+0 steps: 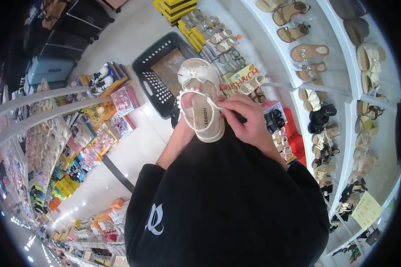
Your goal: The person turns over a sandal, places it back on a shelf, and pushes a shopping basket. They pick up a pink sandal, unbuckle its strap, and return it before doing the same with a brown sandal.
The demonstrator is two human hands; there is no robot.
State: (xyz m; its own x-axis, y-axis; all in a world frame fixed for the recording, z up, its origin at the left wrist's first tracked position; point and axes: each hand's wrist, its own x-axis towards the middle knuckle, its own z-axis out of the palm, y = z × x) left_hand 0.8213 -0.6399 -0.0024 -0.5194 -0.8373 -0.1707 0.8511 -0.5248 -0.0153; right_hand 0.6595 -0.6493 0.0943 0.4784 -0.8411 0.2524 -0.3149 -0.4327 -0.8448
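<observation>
A white sandal (211, 127) with a bow (194, 75) on its toe strap and pearl-like beads along another strap is held up in front of my black top. My left hand (184, 126) is closed round the sandal from below and the left side, with some fingers hidden behind the sole and straps. At the sandal's right side, my right hand (245, 115) pinches the thin ankle strap (214, 105) between thumb and fingers. Printed lettering shows on the beige insole, toe end pointing away from me.
Beyond the sandal, a dark green plastic crate (158, 89) with cardboard inside stands on the pale floor (140, 129). White shelves (343, 44) of sandals curve along the right. Stacked yellow shoe boxes (176, 11) are at the back, and shoe displays (49, 133) line the left.
</observation>
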